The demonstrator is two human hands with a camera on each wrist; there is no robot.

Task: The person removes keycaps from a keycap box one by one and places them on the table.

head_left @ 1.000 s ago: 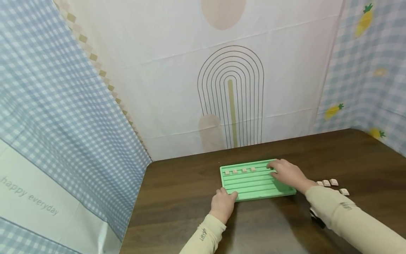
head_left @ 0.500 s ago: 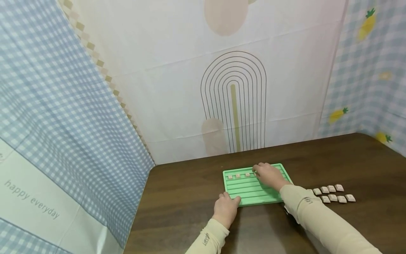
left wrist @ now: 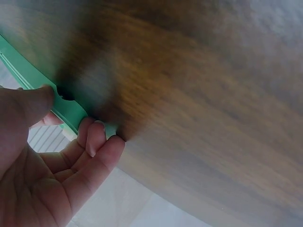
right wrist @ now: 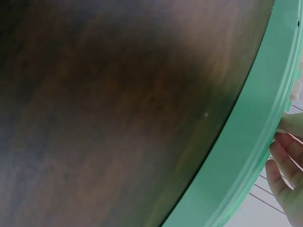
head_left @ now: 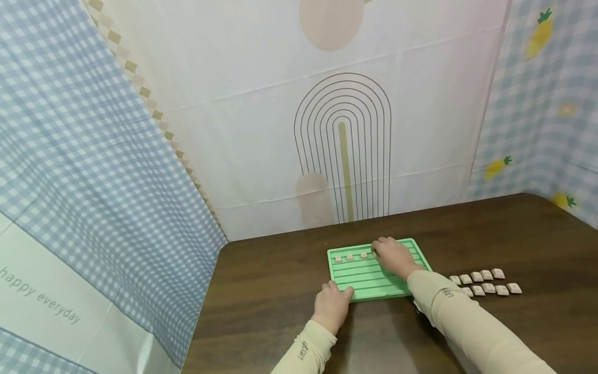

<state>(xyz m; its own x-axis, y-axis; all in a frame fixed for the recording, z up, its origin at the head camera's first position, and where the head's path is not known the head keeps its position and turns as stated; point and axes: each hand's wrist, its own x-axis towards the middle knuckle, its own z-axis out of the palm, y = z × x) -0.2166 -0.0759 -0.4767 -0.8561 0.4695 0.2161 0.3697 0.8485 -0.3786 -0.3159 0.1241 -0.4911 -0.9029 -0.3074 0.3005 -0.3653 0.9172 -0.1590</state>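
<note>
A light green ridged tray [head_left: 369,283] lies on the wooden table. Three small pale keycaps [head_left: 349,256] show in its top row, set apart from each other. My left hand [head_left: 331,307] grips the tray's near left corner, and in the left wrist view the thumb [left wrist: 38,101] lies on the tray wall with fingers curled beneath. Over the top row, right of those keycaps, my right hand [head_left: 393,256] pinches a keycap [right wrist: 281,131]. Most of that keycap is hidden by the fingers.
Several more pale keycaps [head_left: 488,288] lie in two rows on the table [head_left: 271,291], right of the tray. The right sleeve [head_left: 448,304] covers the near end of these rows. A patterned curtain [head_left: 261,156] hangs behind the table.
My right hand has moved left along the tray's top row to the fourth keycap, uncovering more loose keycaps at the right. The left hand stays at the tray's corner.
</note>
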